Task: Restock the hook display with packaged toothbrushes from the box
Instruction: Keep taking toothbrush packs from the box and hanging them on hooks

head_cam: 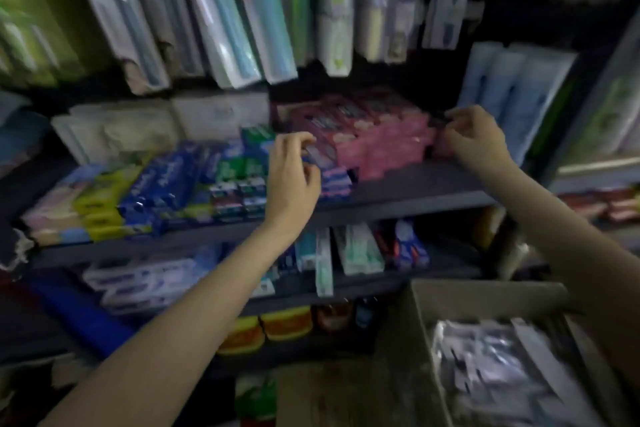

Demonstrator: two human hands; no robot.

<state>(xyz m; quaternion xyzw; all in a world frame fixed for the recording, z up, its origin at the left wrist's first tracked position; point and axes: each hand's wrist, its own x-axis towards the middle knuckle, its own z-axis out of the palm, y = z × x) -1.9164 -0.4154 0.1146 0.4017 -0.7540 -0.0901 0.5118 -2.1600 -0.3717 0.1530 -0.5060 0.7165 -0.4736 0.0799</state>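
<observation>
Packaged toothbrushes (225, 10) hang in a row from hooks across the top. A cardboard box (420, 315) at the lower right holds several clear-wrapped toothbrush packs (491, 374). Both hands are up at the middle shelf, away from the box. My left hand (292, 173) curls its fingers round the left end of a stack of pink boxes (381, 139). At the stack's right end, my right hand (476, 139) pinches the edge with curled fingers. The frame is blurred, so the exact grip is hard to see.
The dark shelf (415, 191) also carries blue and green toothpaste boxes (180, 184) left of the pink stack. Pale blue packs (512, 87) hang at the right. Lower shelves hold more boxed tubes (356, 250) and yellow tubs (273, 326).
</observation>
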